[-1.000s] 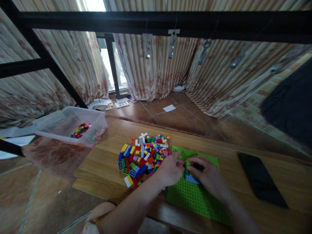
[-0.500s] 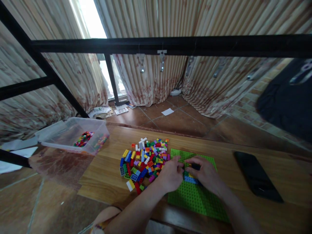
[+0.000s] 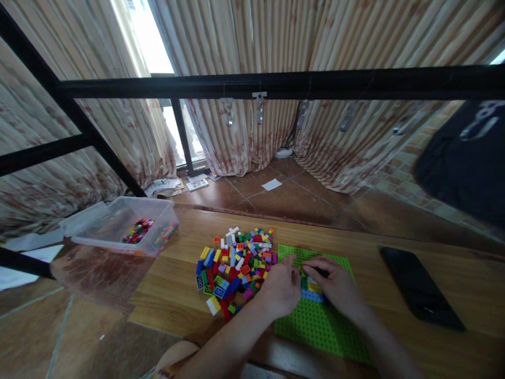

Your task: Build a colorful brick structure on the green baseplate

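Note:
A green studded baseplate (image 3: 315, 326) lies on a low wooden table (image 3: 177, 284). Both my hands rest on its far half. My left hand (image 3: 282, 287) is curled, its fingertips meeting those of my right hand (image 3: 335, 284) over a small brick build (image 3: 313, 292) with blue and yellow bricks showing. My right hand's fingers are closed round a dark brick at the top of that build. What my left fingers pinch is hidden. A heap of loose coloured bricks (image 3: 236, 263) lies just left of the plate.
A clear plastic tub (image 3: 130, 226) with more bricks stands at the table's left end on a brown mat. A black phone (image 3: 418, 287) lies to the right. A black metal frame (image 3: 252, 84) crosses overhead; curtains hang behind, and a dark cloth (image 3: 465, 158) at the right.
The camera has tilted, so the whole scene sits lower in the picture. My hands stay together on the build, with only small finger shifts.

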{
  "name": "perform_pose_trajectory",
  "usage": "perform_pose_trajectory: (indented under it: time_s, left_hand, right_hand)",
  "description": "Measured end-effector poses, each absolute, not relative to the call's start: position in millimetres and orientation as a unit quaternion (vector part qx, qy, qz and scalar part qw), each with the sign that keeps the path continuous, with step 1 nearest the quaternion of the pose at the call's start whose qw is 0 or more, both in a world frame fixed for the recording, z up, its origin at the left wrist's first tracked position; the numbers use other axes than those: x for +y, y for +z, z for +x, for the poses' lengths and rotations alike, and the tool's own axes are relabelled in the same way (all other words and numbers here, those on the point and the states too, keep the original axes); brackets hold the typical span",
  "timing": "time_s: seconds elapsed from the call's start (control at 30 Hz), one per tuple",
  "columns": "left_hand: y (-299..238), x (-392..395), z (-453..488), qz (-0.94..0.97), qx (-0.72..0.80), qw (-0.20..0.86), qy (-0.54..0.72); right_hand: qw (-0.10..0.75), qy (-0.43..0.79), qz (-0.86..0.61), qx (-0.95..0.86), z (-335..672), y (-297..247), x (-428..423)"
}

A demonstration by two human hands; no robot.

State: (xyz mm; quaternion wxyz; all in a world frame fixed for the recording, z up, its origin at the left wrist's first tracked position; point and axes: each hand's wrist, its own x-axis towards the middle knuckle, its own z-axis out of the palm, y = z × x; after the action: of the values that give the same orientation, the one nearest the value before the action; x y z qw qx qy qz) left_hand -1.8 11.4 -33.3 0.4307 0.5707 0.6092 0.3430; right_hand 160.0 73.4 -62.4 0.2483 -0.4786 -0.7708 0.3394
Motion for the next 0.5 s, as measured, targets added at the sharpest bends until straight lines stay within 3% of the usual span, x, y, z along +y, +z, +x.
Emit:
perform_pose_trajectory:
  time_s: [0.3, 0.5]
  left_hand:
    - [-36, 2, 1, 0.573, 0.598, 0.417, 0.375]
    - [-13, 11, -30, 0.579, 0.662, 0.337, 0.337]
  right_hand:
    - [0.25, 0.342, -0.483, -0.766, 157, -64, 75]
    - [0.262, 0.346, -0.477, -0.765, 157, -66, 76]
